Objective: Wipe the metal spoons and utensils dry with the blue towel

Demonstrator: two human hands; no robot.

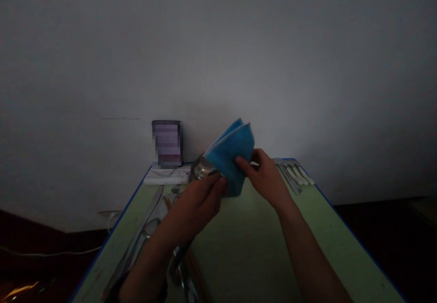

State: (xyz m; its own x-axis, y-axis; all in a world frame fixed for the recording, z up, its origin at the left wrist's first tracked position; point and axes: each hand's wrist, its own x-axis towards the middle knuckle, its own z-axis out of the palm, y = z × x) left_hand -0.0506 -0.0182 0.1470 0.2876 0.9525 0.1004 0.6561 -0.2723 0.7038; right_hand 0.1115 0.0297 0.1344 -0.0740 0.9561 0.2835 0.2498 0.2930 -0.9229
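My right hand (261, 173) pinches a folded blue cloth (235, 150) between thumb and fingers; its top edges stand up loosely. My left hand (206, 198) is closed at the cloth's lower left edge, by a shiny metal utensil (202, 168) with a rounded head. That utensil's head rests against the cloth, and my left hand hides its handle, so its exact kind cannot be told. Both hands are held above the green table (249, 253).
Several white-handled knives or similar utensils (297, 173) lie at the back right. On the left are more metal utensils (148, 230) and wooden chopsticks (196, 271), partly under my left forearm. A blurred-out screen-like device (169, 143) leans on the wall behind a white strip (167, 175).
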